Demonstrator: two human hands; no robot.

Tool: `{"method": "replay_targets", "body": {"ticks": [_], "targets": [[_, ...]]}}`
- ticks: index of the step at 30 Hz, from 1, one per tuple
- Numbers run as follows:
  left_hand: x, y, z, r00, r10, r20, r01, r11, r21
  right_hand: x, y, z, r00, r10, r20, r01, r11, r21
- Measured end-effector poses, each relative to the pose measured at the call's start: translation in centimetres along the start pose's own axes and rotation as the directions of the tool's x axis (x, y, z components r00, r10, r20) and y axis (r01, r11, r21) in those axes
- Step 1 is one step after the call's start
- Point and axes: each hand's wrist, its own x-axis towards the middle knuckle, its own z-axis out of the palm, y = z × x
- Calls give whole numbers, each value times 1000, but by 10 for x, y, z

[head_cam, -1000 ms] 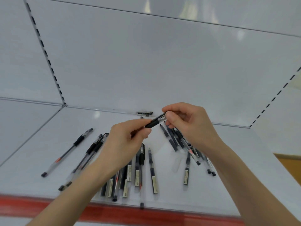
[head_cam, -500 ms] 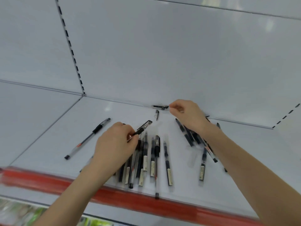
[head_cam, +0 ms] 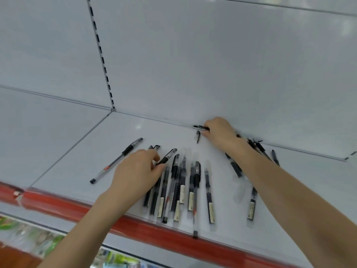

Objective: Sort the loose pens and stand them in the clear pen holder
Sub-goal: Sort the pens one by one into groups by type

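Pens (head_cam: 196,176) lie side by side on the shelf (head_cam: 81,157), long axes 12-to-6, beneath the left hand (head_cam: 135,173), which pinches a black-grip pen (head_cam: 167,156) pointing 1 o'clock; the right hand (head_cam: 220,132), farther off at 1 o'clock, touches a black pen piece (head_cam: 199,127), grip unclear; clear pen holder unseen.

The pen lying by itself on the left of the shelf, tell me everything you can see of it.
The lone pen has a clear, plastic-looking barrel, a black grip sleeve toward its far end, a black near end and a red mark midway. It lies flat and diagonal on the white shelf, apart from everything else.
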Motion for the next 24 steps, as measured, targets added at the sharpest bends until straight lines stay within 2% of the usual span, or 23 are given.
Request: {"method": "replay_targets", "body": {"ticks": [2, 5, 9, 13, 15, 21, 24], "targets": [[2, 0, 0, 1000, 4, -15, -5, 1000, -14, -4, 3, -2, 1000, 15, -12, -14, 997, 78], [8, 3, 0, 999, 16, -40, -17, 1000, -23, -13, 8, -6, 997, 67, -35, -53, 951, 306], [18, 19, 1, 995, 91, -51, -94, 994, -58, -32, 21, -17, 982, 163, -96, -80, 818, 570], [27, 48, 8, 978, 203, 46, -195, 970, -145, -65, 46, -36, 938, 305, -166, -91, 677, 730], [28, 64, 17, 957, 267, 109, -246, 953, -174, -85, 58, -40, 921, 359, -154, -109, 614, 782], [25, 114, 45, 841, 498, 214, -464, 865, -190, -146, 84, -45, 846, 508, -161, -172, 546, 820], [29, 138, 61, 822, 521, 228, -495, 853, -166, -167, 90, -42, 830, 540, -140, -217, 544, 811]]}}
